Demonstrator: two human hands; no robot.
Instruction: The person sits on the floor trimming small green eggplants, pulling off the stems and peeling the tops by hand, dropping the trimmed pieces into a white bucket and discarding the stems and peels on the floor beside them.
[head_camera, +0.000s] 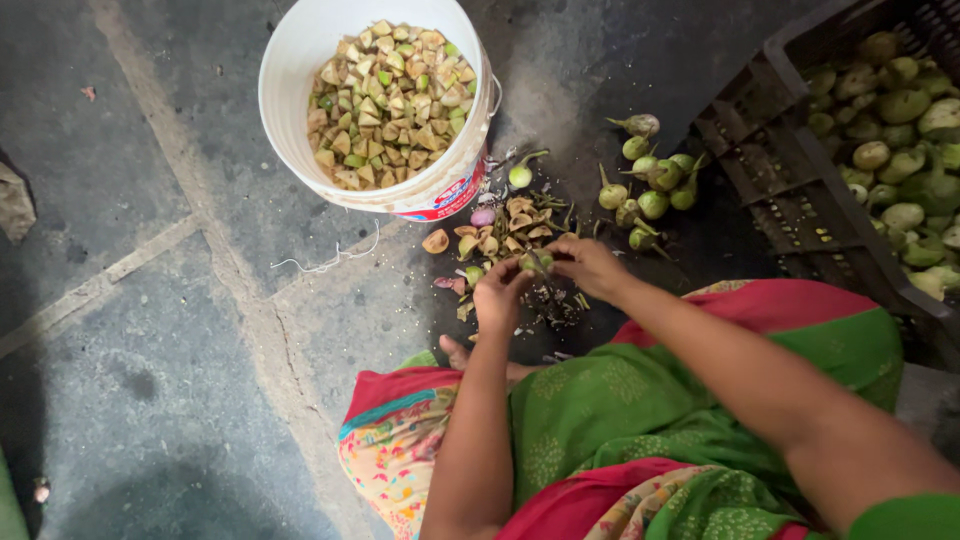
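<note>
Far left of frame: grey stone floor (150, 350) with pale joints, a loose white thread (330, 260) lying left of centre. Upper centre-left: white plastic bucket (285, 90) with a red band low on its wall, filled near the top with cut pale and green vegetable chunks (390, 100). Just below and right of the bucket: scatter of cut pieces and trimmings (500, 235) on the floor, some pinkish. Centre: left hand (498, 297) closed, fingers curled onto a small green eggplant (535, 262). Right hand (590, 266) meets it from the right, fingers pinched on the same eggplant; both hands touch it, held just above the trimmings. A bare foot shows partly under the left forearm. Right of centre, upper: small pile of whole green eggplants with stems (650, 185) on the floor, near the hands but apart. Far right: dark plastic crate (790, 190), tipped toward the pile, holding many more green eggplants (900, 130). Bottom: lap in green and red patterned cloth (620, 410).
</note>
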